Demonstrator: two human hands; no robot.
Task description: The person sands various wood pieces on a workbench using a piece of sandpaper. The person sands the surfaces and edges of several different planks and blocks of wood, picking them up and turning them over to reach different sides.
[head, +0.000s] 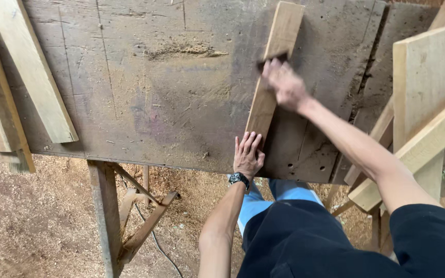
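1. Head view: a narrow plank [274, 72] lies flat on the worn bench [155, 92], running from the near edge up and away, tilted slightly to the right.
2. Left hand [247, 154] pressed flat on the plank's near end, fingers spread and open, gripping nothing, just pinning the wood down; dark watch [239, 178] at the wrist.
3. Right hand [284, 82] blurred over the plank's middle, closed around something small and dark; cannot tell what it is, nor how tightly held.
4. Plank judged stiff and fairly light: thin, dry, pale sawn wood, unlikely to bend under a palm. Surface looks rough rather than slippery, so probably stays put under a flat hand, though sawdust on the bench could let it slide.
5. Best hold judged to be at the near end, where the left palm sits, or by the long edges near the middle for lifting; splinters likely along sawn edges.
6. Nearby: a pale board [32, 72] lying at the bench's left, stacked boards [423, 92] leaning at the right, sawdust on the floor [37, 216] below.
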